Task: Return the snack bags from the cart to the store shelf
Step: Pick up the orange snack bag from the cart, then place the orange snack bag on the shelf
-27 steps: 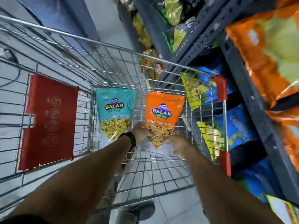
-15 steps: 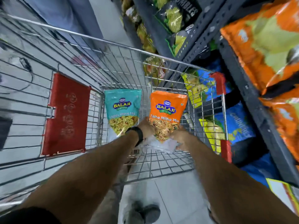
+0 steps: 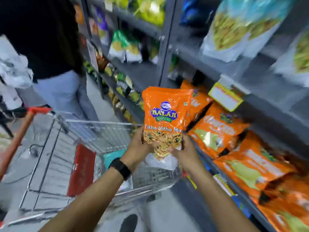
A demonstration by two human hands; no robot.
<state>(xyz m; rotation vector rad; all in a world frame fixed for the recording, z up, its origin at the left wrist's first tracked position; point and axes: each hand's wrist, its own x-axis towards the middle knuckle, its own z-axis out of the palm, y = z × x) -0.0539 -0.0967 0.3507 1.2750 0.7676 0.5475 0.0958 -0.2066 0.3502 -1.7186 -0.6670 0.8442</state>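
Note:
An orange Balaji Tikha Mitha Mix bag (image 3: 163, 114) stands upright in the air above the wire cart (image 3: 103, 131). My left hand (image 3: 139, 148), with a black watch on the wrist, grips the bag's lower left edge. On the lower right edge sits my right hand (image 3: 181, 150). Only a corner of the teal snack bag (image 3: 113, 156) shows inside the cart, below my left wrist. The grey store shelf (image 3: 250, 101) rises just right of the held bag, with orange bags (image 3: 217, 131) lying on it.
A person in a dark top and light trousers (image 3: 55, 77) stands in the aisle beyond the cart. The cart has a red child-seat flap (image 3: 82, 169) and a red handle (image 3: 38, 110). Upper shelves hold green, white and teal snack bags (image 3: 242, 27). A yellow price tag (image 3: 225, 97) hangs on the shelf edge.
Both hands have lifted the orange bag out of the cart and up toward the shelf. The view has swung up from the cart basket to the shelves.

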